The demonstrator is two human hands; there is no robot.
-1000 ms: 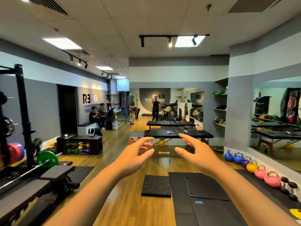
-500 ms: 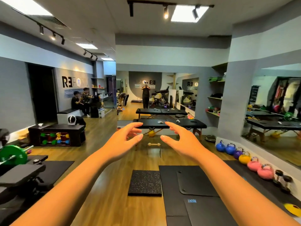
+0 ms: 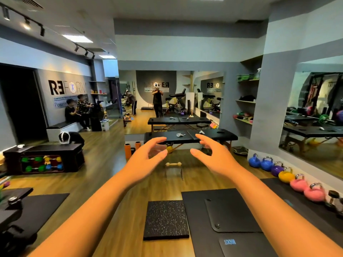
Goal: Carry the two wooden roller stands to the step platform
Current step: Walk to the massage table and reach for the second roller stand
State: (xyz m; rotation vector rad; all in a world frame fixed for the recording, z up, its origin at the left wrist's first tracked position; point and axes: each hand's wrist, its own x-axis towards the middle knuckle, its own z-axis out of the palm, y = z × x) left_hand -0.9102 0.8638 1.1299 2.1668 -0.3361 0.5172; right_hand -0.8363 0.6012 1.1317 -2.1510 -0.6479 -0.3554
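A wooden roller stand [image 3: 173, 170], a pale wooden roller on thin dark legs, stands on the wood floor ahead of me, in front of a black massage table [image 3: 213, 136]. Only one stand is visible. My left hand [image 3: 148, 157] and my right hand [image 3: 213, 156] are stretched out in front of me, palms facing each other, fingers spread, holding nothing. Both hands hover well short of the stand, which shows in the gap below them. I cannot pick out the step platform for certain.
A speckled black rubber tile [image 3: 165, 219] and black mats [image 3: 228, 214] lie on the floor close by. Coloured kettlebells [image 3: 285, 176] line the right wall. A dark dumbbell rack [image 3: 44, 161] stands left. Several people are at the far end of the gym.
The view has moved forward and turned slightly left, so the roller stand and massage table look nearer. Both hands stay raised and empty.
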